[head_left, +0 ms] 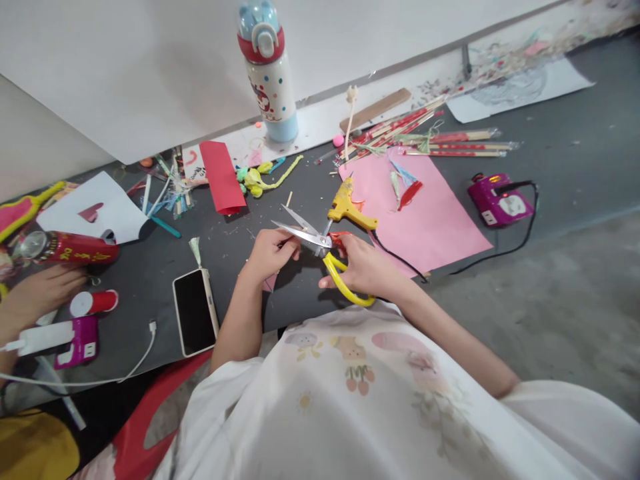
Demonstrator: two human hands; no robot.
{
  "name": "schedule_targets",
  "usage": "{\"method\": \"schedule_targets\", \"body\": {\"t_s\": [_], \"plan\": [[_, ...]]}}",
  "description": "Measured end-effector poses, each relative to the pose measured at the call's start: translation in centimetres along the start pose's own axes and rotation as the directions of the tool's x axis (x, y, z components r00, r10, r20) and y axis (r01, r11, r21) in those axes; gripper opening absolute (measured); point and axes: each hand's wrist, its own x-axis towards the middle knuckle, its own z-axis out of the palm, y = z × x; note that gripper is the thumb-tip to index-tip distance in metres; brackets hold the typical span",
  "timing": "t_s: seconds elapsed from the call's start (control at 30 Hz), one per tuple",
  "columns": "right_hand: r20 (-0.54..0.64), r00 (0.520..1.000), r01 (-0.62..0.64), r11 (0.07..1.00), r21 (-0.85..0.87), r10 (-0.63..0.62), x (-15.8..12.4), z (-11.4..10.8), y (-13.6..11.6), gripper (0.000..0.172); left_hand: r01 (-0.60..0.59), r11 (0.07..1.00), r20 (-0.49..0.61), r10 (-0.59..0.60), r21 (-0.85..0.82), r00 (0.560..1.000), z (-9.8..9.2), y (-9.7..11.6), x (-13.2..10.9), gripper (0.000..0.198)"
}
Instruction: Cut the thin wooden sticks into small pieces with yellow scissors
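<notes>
My right hand (pixel 367 270) grips the yellow handles of a pair of scissors (pixel 320 248), whose silver blades stand apart and point left. My left hand (pixel 270 253) is closed in a pinch just under the blades; a small pink scrap (pixel 270 282) shows below it, and whether the fingers hold it I cannot make out. Both hands hover over the black mat (pixel 150 280) at its near edge. A yellow glue gun (pixel 347 207) lies just beyond the scissors, at the edge of a pink paper sheet (pixel 435 220).
A phone (pixel 194 311) lies left of my left arm. A red folded paper (pixel 221 177), a spotted bottle (pixel 267 73), bundled sticks (pixel 430 137), a purple power strip (pixel 497 203) and a red can (pixel 70 247) sit around. Another person's hand (pixel 35 293) rests at the far left.
</notes>
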Motion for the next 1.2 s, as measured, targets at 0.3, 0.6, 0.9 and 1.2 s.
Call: {"method": "schedule_targets", "body": {"t_s": [0.3, 0.6, 0.9, 1.2], "plan": [[0.025, 1.0, -0.01, 0.999, 0.031, 0.009, 0.0, 0.0, -0.2, 0.057, -0.07, 0.997, -0.145, 0.067, -0.017, 0.987, 0.3, -0.1, -0.2, 0.024], [0.072, 0.997, -0.043, 0.995, 0.092, 0.037, 0.0, -0.1, -0.2, 0.058, -0.087, 0.996, -0.151, 0.086, -0.003, 0.985, 0.3, -0.2, -0.1, 0.021], [0.071, 0.99, -0.12, 0.993, 0.008, 0.119, 0.1, 0.3, -0.6, 0.066, -0.064, 0.995, -0.099, 0.071, 0.073, 0.993, 0.6, -0.2, 0.1, 0.028], [0.114, 0.972, -0.191, 0.973, -0.132, 0.206, 0.5, -0.6, -1.9, 0.057, 0.009, 0.999, -0.093, -0.005, 0.052, 0.996, 0.7, 0.1, 0.0, 0.04]]}}
